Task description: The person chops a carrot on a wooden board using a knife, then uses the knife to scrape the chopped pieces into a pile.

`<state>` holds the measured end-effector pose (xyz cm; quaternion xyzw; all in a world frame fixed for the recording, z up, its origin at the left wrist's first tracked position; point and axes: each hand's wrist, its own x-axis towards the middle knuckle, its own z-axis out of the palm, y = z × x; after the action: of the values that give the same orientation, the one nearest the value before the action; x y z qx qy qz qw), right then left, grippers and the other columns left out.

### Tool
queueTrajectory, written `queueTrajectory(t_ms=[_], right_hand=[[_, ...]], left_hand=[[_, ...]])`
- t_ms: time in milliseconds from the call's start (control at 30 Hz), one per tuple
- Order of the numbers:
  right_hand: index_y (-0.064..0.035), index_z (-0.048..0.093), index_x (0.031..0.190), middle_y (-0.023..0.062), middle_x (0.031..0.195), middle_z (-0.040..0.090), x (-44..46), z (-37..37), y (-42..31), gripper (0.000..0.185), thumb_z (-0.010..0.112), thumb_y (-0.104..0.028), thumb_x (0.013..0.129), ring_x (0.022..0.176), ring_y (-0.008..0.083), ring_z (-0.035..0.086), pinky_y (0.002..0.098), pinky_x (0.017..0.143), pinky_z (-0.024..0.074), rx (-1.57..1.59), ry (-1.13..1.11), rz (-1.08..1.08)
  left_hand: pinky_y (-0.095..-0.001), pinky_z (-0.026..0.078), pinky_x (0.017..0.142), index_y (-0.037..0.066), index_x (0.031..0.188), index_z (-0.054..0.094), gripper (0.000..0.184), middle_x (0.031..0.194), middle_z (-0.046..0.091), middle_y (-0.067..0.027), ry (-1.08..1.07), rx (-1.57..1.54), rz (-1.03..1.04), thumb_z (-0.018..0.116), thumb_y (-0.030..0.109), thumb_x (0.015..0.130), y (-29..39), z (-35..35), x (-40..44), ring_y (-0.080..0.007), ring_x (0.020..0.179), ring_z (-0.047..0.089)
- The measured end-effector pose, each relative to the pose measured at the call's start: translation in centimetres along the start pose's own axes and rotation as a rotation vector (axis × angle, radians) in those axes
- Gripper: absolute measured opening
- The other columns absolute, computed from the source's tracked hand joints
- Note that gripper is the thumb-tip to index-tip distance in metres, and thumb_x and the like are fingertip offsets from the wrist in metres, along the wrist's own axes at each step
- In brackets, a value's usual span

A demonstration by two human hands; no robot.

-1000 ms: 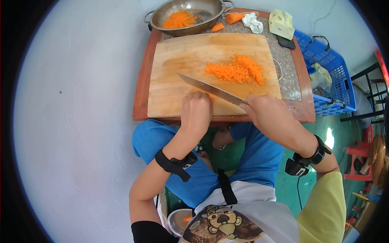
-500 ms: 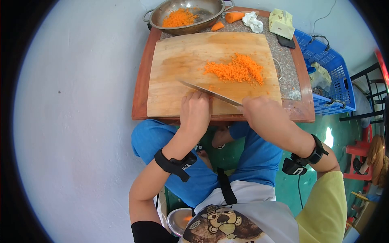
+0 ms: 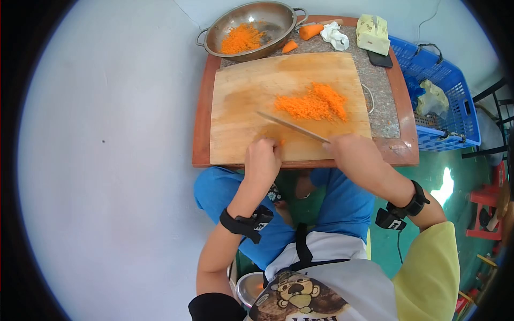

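Observation:
In my right hand [image 3: 350,152] is a knife [image 3: 292,127], my fingers closed round its handle. Its blade slants up and left over the wooden cutting board [image 3: 235,117], a short way beyond my left fingers. My left hand [image 3: 262,156] rests on the board's near edge with its fingers curled together. A few orange bits show beside those fingertips, but what they pinch is hidden. Past the blade, a heap of finely chopped carrot [image 3: 313,101] lies on the right half of the board.
At the back left stands a metal pan [image 3: 251,53] with more chopped carrot. Behind the board are a carrot [image 3: 310,32], a carrot piece [image 3: 289,46], crumpled tissue [image 3: 334,36], a tissue pack [image 3: 373,35] and a dark phone [image 3: 379,59]. A blue basket [image 3: 450,91] stands right of the table.
The camera view has shifted, so the board appears lower and further right. My left hand has drawn back toward the near edge, leaving a gap between its fingers and the knife blade.

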<state>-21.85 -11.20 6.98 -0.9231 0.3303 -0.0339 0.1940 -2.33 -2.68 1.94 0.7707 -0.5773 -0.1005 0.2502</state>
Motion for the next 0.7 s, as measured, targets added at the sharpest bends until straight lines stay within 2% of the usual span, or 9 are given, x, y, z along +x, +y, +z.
queueTrajectory(t_ms=[33,167,267,333,433,667,700], right_hand=[[-0.0017,0.058,0.081,0.0186,0.071,0.062,0.1,-0.2,0.3,0.009,0.054,-0.009,0.08,0.068,0.0357,0.063,0.0435,0.061,0.0505,0.026,0.017,0.025],[-0.0015,0.058,0.081,0.0196,0.073,0.062,-0.5,-1.3,0.3,0.01,0.053,-0.011,0.082,0.07,0.0357,0.062,0.0439,0.06,0.05,0.08,-0.086,0.035],[-0.0013,0.056,0.079,0.0184,0.075,0.061,-0.8,-0.9,0.2,0.007,0.055,-0.009,0.079,0.069,0.0356,0.062,0.0435,0.059,0.05,0.138,-0.141,-0.018],[-0.0018,0.054,0.077,0.0162,0.072,0.061,-0.7,-0.5,0.2,0.007,0.058,-0.006,0.075,0.066,0.0346,0.062,0.0425,0.058,0.0502,0.154,-0.074,-0.046],[-0.0023,0.053,0.077,0.0144,0.07,0.06,-0.5,-0.2,0.2,0.009,0.061,-0.005,0.072,0.066,0.0331,0.063,0.0413,0.057,0.0503,0.137,-0.068,-0.029],[-0.0031,0.054,0.077,0.0134,0.07,0.06,-0.4,-0.4,0.0,0.01,0.062,-0.006,0.071,0.065,0.0318,0.063,0.04,0.055,0.0497,0.186,-0.114,-0.022],[-0.0031,0.054,0.076,0.0136,0.07,0.06,-0.4,-0.5,0.0,0.009,0.062,-0.006,0.071,0.065,0.0318,0.063,0.04,0.055,0.0497,0.182,-0.1,-0.018]], left_hand=[[-0.0427,0.048,0.067,-0.003,0.073,0.066,0.008,0.074,0.059,-0.0212,0.002,-0.079,-0.09,0.062,0.003,0.071,0.2,0.1,0.0,-0.0375,0.072,0.059],[-0.043,0.048,0.066,-0.003,0.075,0.066,0.009,0.073,0.06,-0.0195,0.036,-0.046,-0.182,0.063,0.005,0.071,0.9,0.5,-0.3,-0.0365,0.071,0.059],[-0.041,0.049,0.065,-0.004,0.075,0.066,0.011,0.071,0.061,-0.0193,0.069,-0.015,-0.216,0.065,0.006,0.072,1.1,0.4,-0.4,-0.0352,0.068,0.061],[-0.0378,0.05,0.063,-0.004,0.075,0.066,0.011,0.069,0.062,-0.0191,0.037,-0.123,-0.343,0.066,0.007,0.072,1.3,0.2,0.0,-0.0335,0.065,0.062],[-0.0354,0.05,0.062,-0.005,0.076,0.066,0.012,0.069,0.063,-0.0196,0.017,-0.132,-0.397,0.066,0.007,0.072,1.6,-0.2,0.2,-0.0321,0.064,0.064],[-0.0354,0.05,0.062,-0.005,0.076,0.066,0.011,0.069,0.063,-0.0193,0.037,-0.165,-0.398,0.065,0.005,0.072,1.6,0.0,0.0,-0.0309,0.063,0.064],[-0.0329,0.051,0.062,-0.005,0.078,0.067,0.013,0.069,0.065,-0.0186,0.04,-0.162,-0.381,0.065,0.007,0.073,1.4,0.1,-0.1,-0.0269,0.063,0.065]])
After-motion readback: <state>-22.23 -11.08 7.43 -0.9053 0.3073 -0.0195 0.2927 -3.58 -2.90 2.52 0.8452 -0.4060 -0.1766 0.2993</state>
